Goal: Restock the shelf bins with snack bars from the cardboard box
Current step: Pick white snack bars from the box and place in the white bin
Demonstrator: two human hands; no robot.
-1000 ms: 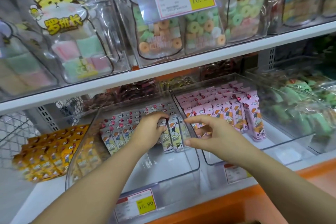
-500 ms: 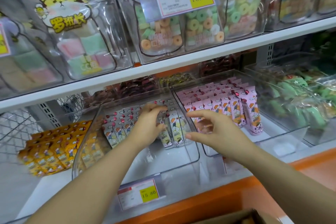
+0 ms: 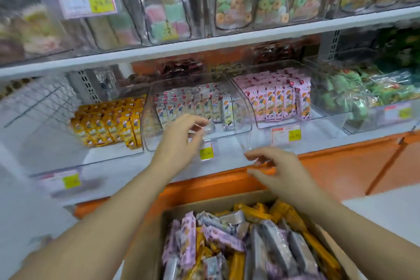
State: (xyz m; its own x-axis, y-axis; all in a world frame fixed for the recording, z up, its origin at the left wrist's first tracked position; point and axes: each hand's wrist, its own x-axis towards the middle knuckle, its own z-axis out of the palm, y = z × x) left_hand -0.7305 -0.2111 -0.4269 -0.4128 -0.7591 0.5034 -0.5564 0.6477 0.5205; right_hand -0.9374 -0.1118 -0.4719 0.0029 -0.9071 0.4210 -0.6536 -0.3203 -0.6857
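A single head-worn camera looks forward and down, close in: shelf (image 3: 227, 50) toward 12 o'clock, cardboard box (image 3: 216, 205) at 6 o'clock.

Both hands have drawn back out of the middle bin (image 3: 241, 130). The left grip (image 3: 179, 141), which a moment ago rested on the front row of pale-wrapped bars (image 3: 228, 113), is now clear of them and hangs in front of the bin's front wall, fingers loose and spread, holding nothing. The right grip (image 3: 280, 173) has dropped from the bins' dividing wall to the orange shelf edge (image 3: 341, 161), empty, with fingers loosely bent. The view has tipped down and pulled away. The cardboard box (image 3: 216, 206), only a sliver half a second ago, now fills the bottom, heaped with purple, grey and yellow snack bars (image 3: 227, 241).
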